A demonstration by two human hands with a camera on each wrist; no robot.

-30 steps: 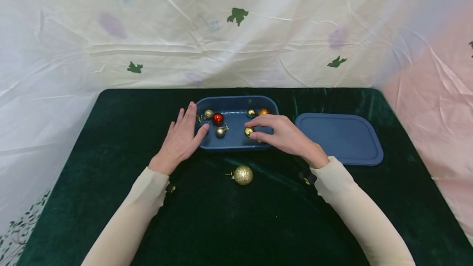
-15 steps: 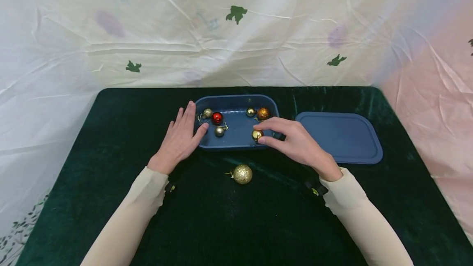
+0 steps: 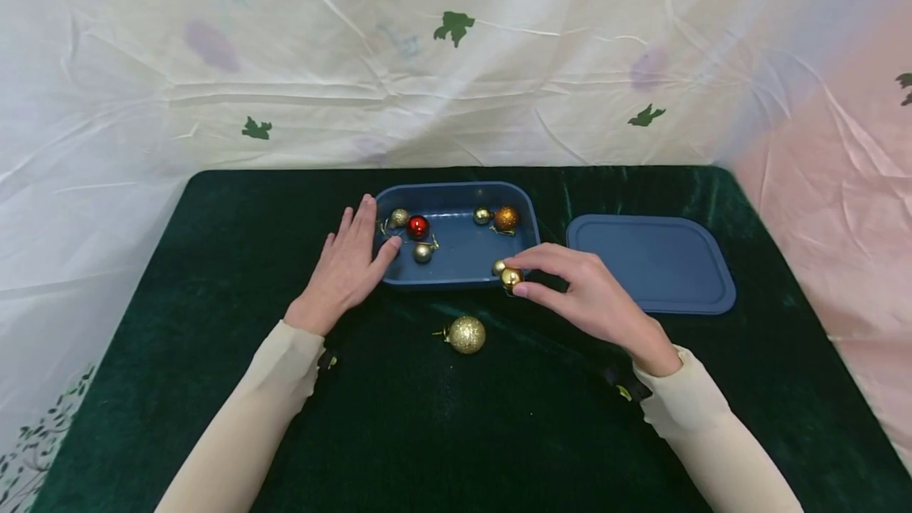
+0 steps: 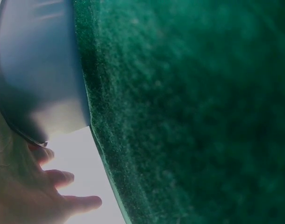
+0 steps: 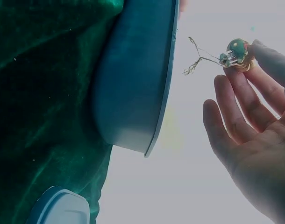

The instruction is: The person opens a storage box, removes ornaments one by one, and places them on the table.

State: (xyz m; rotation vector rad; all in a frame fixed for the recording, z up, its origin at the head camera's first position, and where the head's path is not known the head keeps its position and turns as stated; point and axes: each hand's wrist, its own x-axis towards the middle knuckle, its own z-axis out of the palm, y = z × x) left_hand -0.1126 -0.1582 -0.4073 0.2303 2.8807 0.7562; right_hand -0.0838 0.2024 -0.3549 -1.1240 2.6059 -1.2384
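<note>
Between thumb and fingertips, my right hand (image 3: 594, 295) pinches a small shiny gold Christmas bauble (image 3: 511, 279) over the near right rim of a blue box (image 3: 456, 285). In the right wrist view its string loop (image 5: 198, 59) dangles from the cap. My left hand (image 3: 338, 267) rests with straight fingers along the box's left end, thumb over the rim. Inside the box, a red bauble (image 3: 418, 227), a gold glitter bauble (image 3: 399, 218) and a champagne bauble (image 3: 423, 252) lie at the left. An orange glitter bauble (image 3: 507, 218) and small gold baubles lie at the right.
A larger gold glitter bauble (image 3: 466, 335) lies on the dark green cloth (image 3: 442, 434) in front of the box. The flat blue lid (image 3: 651, 264) lies to the right of it. A pale patterned curtain (image 3: 456, 101) hangs behind the table.
My right hand, with the gold bauble in it, has moved right and toward me, from over the box's inside to its near right rim. The left hand stays in place.
</note>
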